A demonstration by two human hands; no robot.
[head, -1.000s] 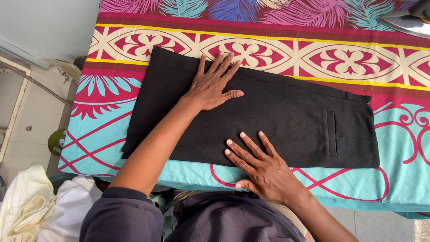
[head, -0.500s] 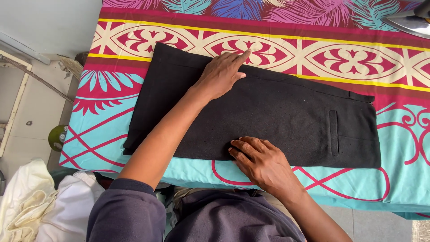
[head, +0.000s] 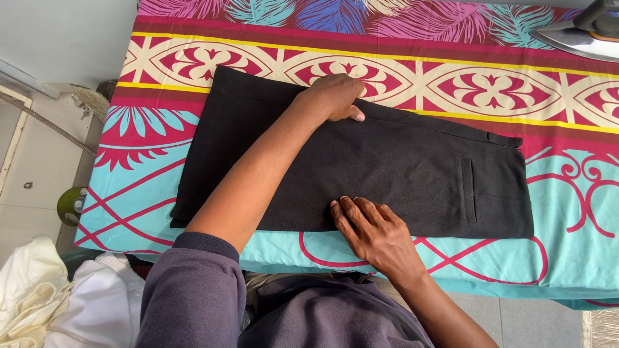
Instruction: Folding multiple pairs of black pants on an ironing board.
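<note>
Black trousers [head: 400,167] lie folded flat across the patterned cloth [head: 567,258] on the table in front of us, waist end with its pocket slit to the right. Our left hand [head: 335,96] curls loosely over the far edge, fingers bent at the fold, gripping nothing firmly that we can see. Our right hand [head: 374,235] lies open, fingertips pressing the near edge. We judge the fabric soft, light and limp, likely to sag unless taken along a folded edge with both hands. An iron [head: 580,35] sits at the far right corner; pale laundry [head: 39,303] is heaped below left.
</note>
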